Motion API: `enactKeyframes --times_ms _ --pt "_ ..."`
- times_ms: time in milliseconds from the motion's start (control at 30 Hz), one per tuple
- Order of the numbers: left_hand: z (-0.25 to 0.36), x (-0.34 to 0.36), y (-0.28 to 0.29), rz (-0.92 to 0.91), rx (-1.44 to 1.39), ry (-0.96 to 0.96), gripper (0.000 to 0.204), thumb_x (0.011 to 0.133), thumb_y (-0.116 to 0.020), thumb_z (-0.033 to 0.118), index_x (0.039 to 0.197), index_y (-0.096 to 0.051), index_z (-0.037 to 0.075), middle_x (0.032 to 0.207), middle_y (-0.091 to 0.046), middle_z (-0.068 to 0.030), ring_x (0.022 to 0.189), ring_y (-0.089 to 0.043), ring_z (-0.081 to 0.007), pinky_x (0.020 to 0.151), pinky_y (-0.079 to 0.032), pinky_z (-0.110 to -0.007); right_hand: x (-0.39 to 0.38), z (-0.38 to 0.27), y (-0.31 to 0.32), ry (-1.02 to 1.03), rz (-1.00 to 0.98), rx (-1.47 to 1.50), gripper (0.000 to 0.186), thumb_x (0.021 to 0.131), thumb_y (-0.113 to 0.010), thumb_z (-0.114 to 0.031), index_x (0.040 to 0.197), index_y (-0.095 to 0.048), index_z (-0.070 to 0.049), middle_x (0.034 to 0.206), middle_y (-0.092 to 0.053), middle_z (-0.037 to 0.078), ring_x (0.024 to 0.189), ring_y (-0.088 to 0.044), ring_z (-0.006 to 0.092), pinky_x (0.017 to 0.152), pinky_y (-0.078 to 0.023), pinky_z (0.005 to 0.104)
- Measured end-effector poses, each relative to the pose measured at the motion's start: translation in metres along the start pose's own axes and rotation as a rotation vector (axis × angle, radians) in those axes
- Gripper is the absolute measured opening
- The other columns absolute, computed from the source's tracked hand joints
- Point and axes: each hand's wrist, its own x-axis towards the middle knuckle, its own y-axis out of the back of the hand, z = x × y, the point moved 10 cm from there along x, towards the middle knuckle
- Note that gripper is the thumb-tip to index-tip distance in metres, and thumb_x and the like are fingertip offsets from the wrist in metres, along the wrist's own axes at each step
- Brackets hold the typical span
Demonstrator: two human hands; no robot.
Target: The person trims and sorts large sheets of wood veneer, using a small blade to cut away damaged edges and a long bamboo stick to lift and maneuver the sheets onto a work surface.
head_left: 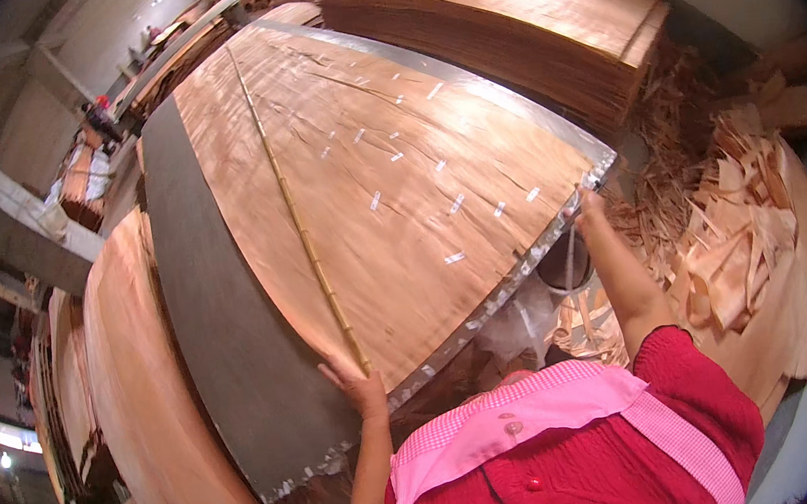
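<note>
The veneer sheet (384, 174) lies flat on a big grey table (220, 315), covering most of its top, its grain running away from the person and small strips of pale tape (455, 258) dotted across it over the cracks. The left hand (358, 387) rests at the near edge of the sheet, fingers spread and flat on the wood, right at the near end of a long thin bamboo stick (305, 229) that lies along the sheet from the near edge toward the far end. The right hand (587, 205) is stretched out to the sheet's right near corner and pinches something thin there; I cannot make out whether it is the sheet's edge or a bit of tape. The two hands are well apart, one at each end of the near edge.

The person wears a red top with a pink checked apron (545, 416). To the right, past the table's corner, a heap of veneer scraps (743, 230) covers the floor. Behind it a tall stack of veneer (506, 18) stands beyond the table. More sheets (138, 385) hang on the left side, below the table's edge.
</note>
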Motion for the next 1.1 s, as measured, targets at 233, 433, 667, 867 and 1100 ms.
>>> enactKeyframes --times_ms 233,433,667,867,1100 --pt "0.021 -0.008 -0.023 -0.075 0.314 0.248 0.048 0.065 -0.064 0.019 0.109 -0.050 0.004 0.128 -0.029 -0.0206 0.103 -0.046 -0.0370 0.083 -0.041 -0.041 0.072 -0.009 0.017 0.259 0.005 -0.203 0.020 0.073 -0.062 -0.006 0.089 -0.051 -0.002 0.079 -0.058 0.005 0.071 -0.054 0.0159 0.058 -0.046 0.0314" --pt "-0.033 -0.005 -0.012 -0.177 0.271 0.430 0.034 0.065 -0.056 0.026 0.084 -0.061 -0.001 0.083 -0.054 -0.0218 0.079 -0.056 -0.0343 0.070 -0.043 -0.041 0.038 -0.134 -0.053 1.213 0.026 -1.248 0.020 0.079 -0.051 -0.015 0.089 -0.059 0.001 0.094 -0.061 0.013 0.083 -0.058 0.0284 0.078 -0.044 0.0366" --pt "-0.071 0.007 -0.019 -0.103 -0.392 0.606 0.021 0.065 -0.064 0.017 0.077 -0.061 0.000 0.060 -0.053 -0.0023 0.051 -0.048 -0.0128 0.046 -0.038 -0.028 0.099 -0.115 -0.068 0.599 -0.300 -1.610 0.031 0.075 -0.058 -0.028 0.088 -0.062 0.000 0.090 -0.060 0.020 0.084 -0.060 0.0306 0.070 -0.047 0.0372" --pt "-0.061 0.023 -0.030 -0.087 -0.188 0.539 0.024 0.064 -0.058 0.002 0.088 -0.061 0.000 0.076 -0.060 -0.0062 0.067 -0.056 -0.0154 0.060 -0.044 -0.027 0.126 -0.116 -0.068 0.620 -0.520 -1.469 0.023 0.067 -0.067 -0.020 0.076 -0.062 0.001 0.070 -0.062 0.014 0.064 -0.061 0.0245 0.060 -0.047 0.0343" --pt "-0.068 0.010 -0.019 0.001 -0.109 0.443 0.032 0.061 -0.057 -0.005 0.092 -0.061 0.001 0.081 -0.062 -0.0074 0.071 -0.058 -0.0166 0.065 -0.045 -0.028 0.118 -0.115 -0.052 0.409 -0.475 -1.322 0.016 0.066 -0.065 -0.019 0.066 -0.061 -0.003 0.057 -0.059 0.005 0.051 -0.056 0.0154 0.051 -0.045 0.0287"
